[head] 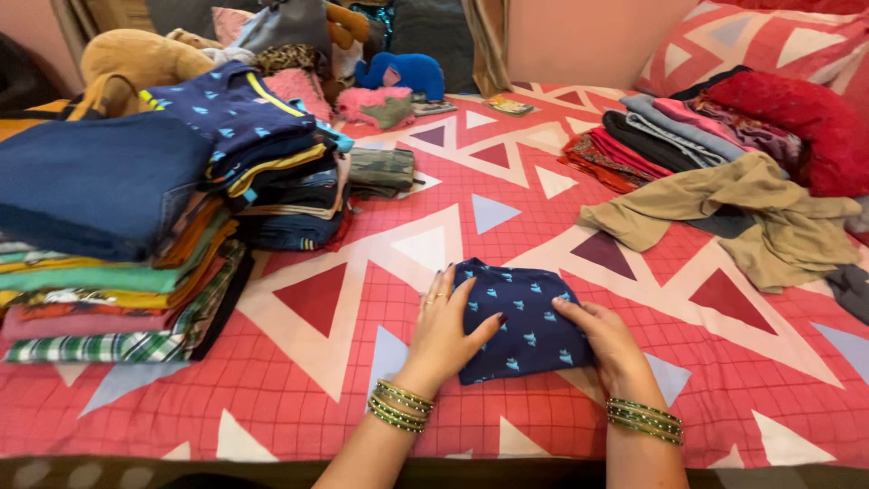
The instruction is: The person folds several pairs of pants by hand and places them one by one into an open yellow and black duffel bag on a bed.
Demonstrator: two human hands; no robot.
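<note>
A small navy garment (pixel 520 317) with light blue shapes lies folded into a compact square on the red bedspread (pixel 362 272). My left hand (pixel 448 330) rests flat on its left edge, fingers spread, rings and bangles on the wrist. My right hand (pixel 605 340) presses on its right side, fingers curled over the edge. Both hands touch the garment without lifting it.
A tall stack of folded clothes (pixel 118 244) stands at the left, a second stack (pixel 281 172) behind it. A loose pile of unfolded clothes (pixel 724 172) with an olive top (pixel 769 217) lies at the right. Soft toys (pixel 403 72) and pillows (pixel 760 41) line the back.
</note>
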